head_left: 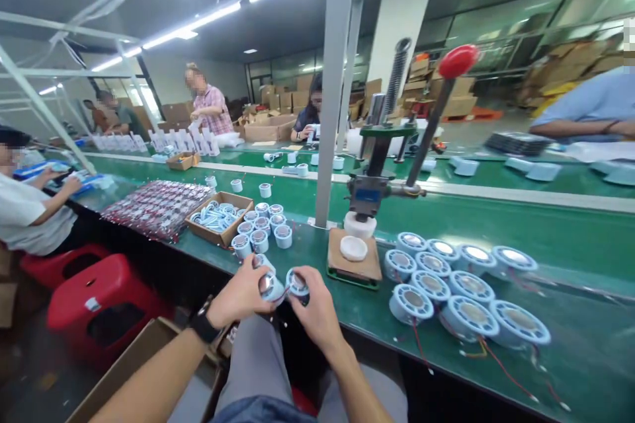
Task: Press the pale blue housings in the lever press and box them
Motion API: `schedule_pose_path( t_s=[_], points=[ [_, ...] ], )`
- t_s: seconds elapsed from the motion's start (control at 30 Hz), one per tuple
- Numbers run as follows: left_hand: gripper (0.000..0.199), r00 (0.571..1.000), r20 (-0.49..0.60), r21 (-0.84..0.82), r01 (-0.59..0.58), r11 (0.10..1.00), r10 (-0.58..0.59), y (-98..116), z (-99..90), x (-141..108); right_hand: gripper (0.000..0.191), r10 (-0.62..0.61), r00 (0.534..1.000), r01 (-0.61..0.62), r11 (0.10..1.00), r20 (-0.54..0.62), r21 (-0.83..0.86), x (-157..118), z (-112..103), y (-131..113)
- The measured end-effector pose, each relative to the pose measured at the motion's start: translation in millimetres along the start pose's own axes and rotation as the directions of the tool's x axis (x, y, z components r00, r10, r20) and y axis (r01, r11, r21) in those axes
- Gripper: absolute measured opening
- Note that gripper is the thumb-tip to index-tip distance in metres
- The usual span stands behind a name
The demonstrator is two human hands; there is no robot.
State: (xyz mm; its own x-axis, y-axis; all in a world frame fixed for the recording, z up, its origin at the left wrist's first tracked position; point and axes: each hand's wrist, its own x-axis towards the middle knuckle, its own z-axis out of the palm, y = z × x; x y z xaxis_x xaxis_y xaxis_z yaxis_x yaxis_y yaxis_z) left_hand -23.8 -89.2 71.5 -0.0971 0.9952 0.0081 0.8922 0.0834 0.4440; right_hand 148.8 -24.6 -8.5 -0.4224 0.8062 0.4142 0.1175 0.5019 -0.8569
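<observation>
My left hand (241, 294), with a dark watch on the wrist, has its fingers wrapped round a light-blue round housing (270, 287) with a silvery centre. Close beside it, my right hand (317, 309) grips a second light-blue round housing (297, 283) between thumb and fingers. Both are held over the bench's front edge, above my lap, and a thin wire shows between them. Just behind my left hand stands a group of similar housings (258, 238) on the green bench (305, 248). Fingers partly hide both held pieces.
A hand press (367, 195) with a red-knobbed lever stands ahead to the right, a white ring (354, 248) on its base. Several wired housings (469, 314) lie right of it. A carton of light-blue parts (219, 218) stands left. A metal post (330, 92) rises ahead. Co-workers sit around.
</observation>
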Motion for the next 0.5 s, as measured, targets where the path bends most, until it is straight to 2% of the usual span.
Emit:
schedule_pose_path(
  t_s=[0.07, 0.13, 0.2, 0.27, 0.37, 0.5],
  points=[
    [0.054, 0.995, 0.099, 0.126, 0.014, 0.992, -0.027, 13, 2.5, 37, 0.044, -0.001, 0.999, -0.002, 0.997, -0.033, -0.081, 26, -7, 16],
    [0.065, 0.99, 0.109, 0.219, 0.059, 0.974, -0.085, 18, 8.4, 60, 0.05, 0.008, 0.999, -0.011, 0.994, -0.032, -0.11, 49, -9, 32],
    [0.079, 0.993, 0.045, 0.252, 0.092, 0.963, -0.107, 19, 16.6, 67, 0.054, 0.017, 0.999, -0.021, 0.99, -0.028, -0.139, 67, -9, 46],
    [0.086, 0.994, -0.071, 0.277, 0.103, 0.955, -0.087, 16, 26.8, 65, 0.056, 0.025, 0.999, -0.03, 0.986, -0.028, -0.163, 77, -8, 55],
    [0.074, 0.965, -0.258, 0.31, 0.044, 0.95, 0.039, 6, 43.6, 58, 0.059, 0.022, 0.999, -0.03, 0.98, -0.042, -0.194, 81, -5, 62],
    [0.055, 0.916, -0.349, 0.343, -0.074, 0.936, 0.2, -9, 59.9, 58, 0.059, 0.011, 0.997, -0.029, 0.969, -0.075, -0.244, 76, 1, 66]
  ],
)
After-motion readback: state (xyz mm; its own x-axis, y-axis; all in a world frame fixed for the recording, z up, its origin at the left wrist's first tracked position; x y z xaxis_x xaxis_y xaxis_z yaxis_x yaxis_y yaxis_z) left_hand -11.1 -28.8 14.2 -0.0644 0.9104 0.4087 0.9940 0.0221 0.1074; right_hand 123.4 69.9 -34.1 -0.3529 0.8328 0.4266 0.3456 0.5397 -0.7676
